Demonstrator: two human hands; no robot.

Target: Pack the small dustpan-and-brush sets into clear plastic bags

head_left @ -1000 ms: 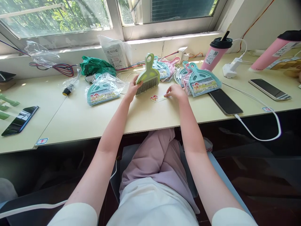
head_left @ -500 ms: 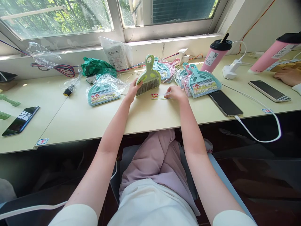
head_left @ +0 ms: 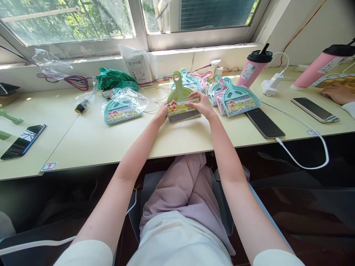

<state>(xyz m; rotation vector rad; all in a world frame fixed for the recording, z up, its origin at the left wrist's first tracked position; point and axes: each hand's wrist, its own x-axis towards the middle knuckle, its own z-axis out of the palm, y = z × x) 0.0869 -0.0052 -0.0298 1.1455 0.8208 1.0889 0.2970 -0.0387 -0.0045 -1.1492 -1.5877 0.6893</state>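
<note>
A green brush and dustpan set (head_left: pixel 180 92) stands upright at the middle of the table, bristles down. My left hand (head_left: pixel 161 113) is closed on its lower left edge. Across the front of the set, just above the bristles, lies a printed label card (head_left: pixel 179 107). Its right end is pinched by my right hand (head_left: pixel 202 105). Wrapped blue sets lie to the left (head_left: pixel 123 111) and to the right (head_left: pixel 239 99), with pink ones among those on the right. More wrapped sets (head_left: pixel 191 81) are partly hidden behind the green one.
A black phone (head_left: pixel 265 122) on a white cable lies right, near a pink cup (head_left: pixel 253 68). Another person's hand (head_left: pixel 338 92) rests far right. Green plastic (head_left: pixel 116 79), a small bottle (head_left: pixel 80 107) and a phone (head_left: pixel 24 141) are on the left.
The label card has been lifted from the table onto the front of the green set by my right hand. The green set has moved slightly right and lower, with my left hand.
</note>
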